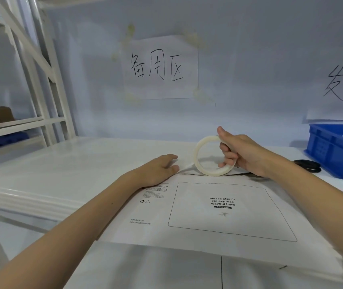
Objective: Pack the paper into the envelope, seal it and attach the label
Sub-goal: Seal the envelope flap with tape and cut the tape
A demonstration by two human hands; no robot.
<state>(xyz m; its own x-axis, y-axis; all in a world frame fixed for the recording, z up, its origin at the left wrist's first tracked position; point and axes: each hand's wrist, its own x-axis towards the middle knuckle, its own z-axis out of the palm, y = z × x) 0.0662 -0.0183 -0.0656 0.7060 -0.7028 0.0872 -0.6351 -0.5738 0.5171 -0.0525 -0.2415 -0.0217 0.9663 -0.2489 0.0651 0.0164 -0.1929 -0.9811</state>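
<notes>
A white envelope (218, 213) lies flat on the white table, printed side up, with a black frame reading "Please attach sto express waybill here". My right hand (241, 153) grips a roll of pale tape (199, 155), fingers through its hole, standing on edge at the envelope's far edge. A strip of tape runs from the roll leftward to my left hand (160, 167), whose fingers press it down on the envelope's far left corner. No loose paper or label is visible.
A blue plastic crate (337, 149) stands at the right, with black scissors (308, 165) lying just in front of it. White shelving (41, 84) rises at the left. Handwritten paper signs (160, 67) hang on the back wall. The table's front edge (20, 195) runs at the left.
</notes>
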